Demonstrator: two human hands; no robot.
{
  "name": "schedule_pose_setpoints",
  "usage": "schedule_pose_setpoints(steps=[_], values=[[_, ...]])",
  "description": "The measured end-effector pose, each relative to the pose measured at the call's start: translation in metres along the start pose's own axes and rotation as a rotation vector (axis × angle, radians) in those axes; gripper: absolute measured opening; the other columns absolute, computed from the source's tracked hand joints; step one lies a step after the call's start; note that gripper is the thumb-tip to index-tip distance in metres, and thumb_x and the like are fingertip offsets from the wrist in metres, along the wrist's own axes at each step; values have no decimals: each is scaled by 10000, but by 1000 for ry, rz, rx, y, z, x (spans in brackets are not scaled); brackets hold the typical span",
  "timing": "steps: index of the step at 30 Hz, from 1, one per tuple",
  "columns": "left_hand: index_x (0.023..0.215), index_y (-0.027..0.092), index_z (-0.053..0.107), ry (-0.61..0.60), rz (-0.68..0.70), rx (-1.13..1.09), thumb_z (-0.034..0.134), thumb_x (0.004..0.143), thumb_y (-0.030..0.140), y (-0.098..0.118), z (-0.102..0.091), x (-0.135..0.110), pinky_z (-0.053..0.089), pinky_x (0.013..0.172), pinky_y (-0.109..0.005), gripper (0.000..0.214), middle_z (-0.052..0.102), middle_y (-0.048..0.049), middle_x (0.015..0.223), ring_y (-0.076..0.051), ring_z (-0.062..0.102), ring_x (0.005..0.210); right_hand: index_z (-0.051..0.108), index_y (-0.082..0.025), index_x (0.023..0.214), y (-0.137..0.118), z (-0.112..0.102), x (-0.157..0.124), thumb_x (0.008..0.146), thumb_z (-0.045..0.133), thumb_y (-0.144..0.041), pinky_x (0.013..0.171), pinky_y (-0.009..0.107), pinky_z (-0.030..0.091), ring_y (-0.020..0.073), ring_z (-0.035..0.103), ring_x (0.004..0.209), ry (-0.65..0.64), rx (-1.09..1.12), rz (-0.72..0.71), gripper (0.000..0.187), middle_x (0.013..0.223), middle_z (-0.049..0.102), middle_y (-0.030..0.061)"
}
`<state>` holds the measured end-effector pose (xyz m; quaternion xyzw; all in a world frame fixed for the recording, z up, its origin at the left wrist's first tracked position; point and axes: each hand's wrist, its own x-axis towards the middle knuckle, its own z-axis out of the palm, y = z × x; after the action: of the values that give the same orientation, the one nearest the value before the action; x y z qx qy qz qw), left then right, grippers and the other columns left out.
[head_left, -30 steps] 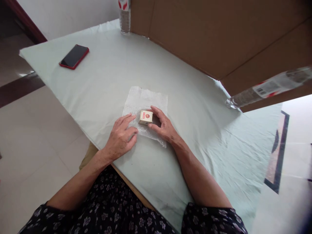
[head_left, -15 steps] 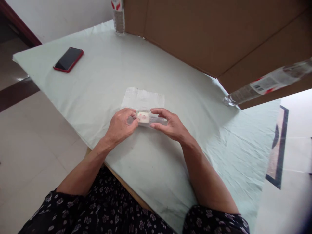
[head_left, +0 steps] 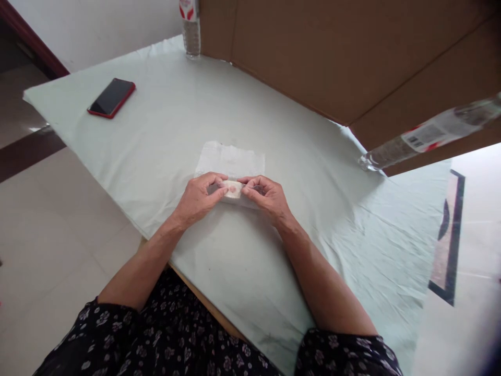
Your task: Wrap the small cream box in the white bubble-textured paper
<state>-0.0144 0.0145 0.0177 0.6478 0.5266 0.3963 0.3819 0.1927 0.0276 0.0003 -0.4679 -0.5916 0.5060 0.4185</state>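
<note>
A small cream-coloured block or box [head_left: 233, 189] with a reddish mark on its top is between my hands. Beneath and behind it lies a whitish, partly see-through sheet [head_left: 234, 161] that looks like plastic wrap. My left hand [head_left: 200, 197] grips the box's left end between thumb and fingers. At its right end my right hand [head_left: 265, 197] is closed too, thumb and fingertips against the box. Whether the fingers also pinch the sheet's edge is too small to tell.
A phone in a red case [head_left: 111, 98] lies at the far left of the cloth-covered table [head_left: 250, 277]. A large cardboard panel [head_left: 313, 52] stands at the back right, with a clear bottle [head_left: 191, 34] at its left edge and another bottle [head_left: 426, 137] leaning at its right.
My right hand has moved in from the right and closed on the box's right end; before, its fingers were apart. My left hand has stayed on the left end.
</note>
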Motion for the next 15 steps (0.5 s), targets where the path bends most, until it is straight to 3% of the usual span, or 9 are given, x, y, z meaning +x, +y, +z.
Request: schedule_pose_setpoints(steps=[4,15], values=[[752,175,658,33,5,-77,688,818,321,-3,4,-1,527,878,-318,163,768,-83,1063,-197,706,971,610,-204,744,-1,3,-3,775,754,-408,790,350,505,198,677,866,35,19,9,251,1047,769,85],[721,184,650,3,-21,-76,685,789,316,-5,3,-3,521,806,-305,152,757,-57,954,-179,687,878,625,-215,770,4,-1,-5,793,737,-437,692,332,497,182,652,761,11,-39,32,250,954,772,57]])
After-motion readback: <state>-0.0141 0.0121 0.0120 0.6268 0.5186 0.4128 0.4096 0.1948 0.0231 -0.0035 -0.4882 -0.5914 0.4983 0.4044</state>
